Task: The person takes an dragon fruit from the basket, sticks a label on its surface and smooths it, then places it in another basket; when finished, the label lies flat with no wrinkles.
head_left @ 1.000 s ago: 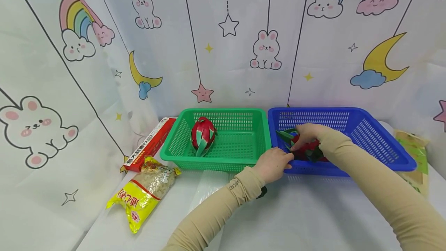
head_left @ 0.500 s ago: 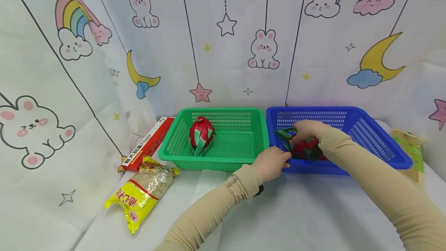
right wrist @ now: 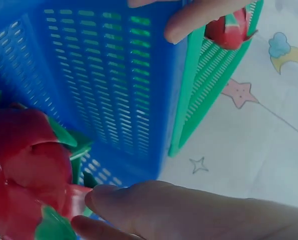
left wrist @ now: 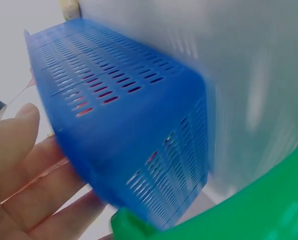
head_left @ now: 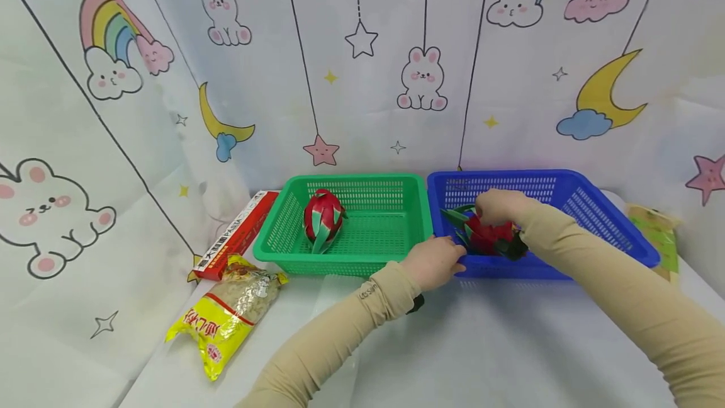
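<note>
In the blue basket (head_left: 566, 269) lies a red dragon fruit (head_left: 488, 238) with green scale tips, near the front left corner. My right hand (head_left: 501, 205) reaches in from above; in the right wrist view its thumb and a finger pinch a pink scale at the fruit's (right wrist: 33, 175) side. My left hand (head_left: 433, 263) rests at the basket's front left corner. In the left wrist view, the left hand's fingers (left wrist: 53, 195) extend behind the blue rim, and its thumb stands apart. Their tips are hidden there.
A green basket (head_left: 340, 264) stands directly left of the blue one, with another dragon fruit (head_left: 323, 219) in it. A red pasta box (head_left: 238, 235), a yellow food bag (head_left: 226, 317) and a clear plastic sheet (head_left: 334, 307) lie left. A green-and-tan packet (head_left: 657, 238) lies right.
The head view has turned slightly right. My right hand has risen a little on the dragon fruit, and more of its red skin shows. My left hand stays at the basket corner.
</note>
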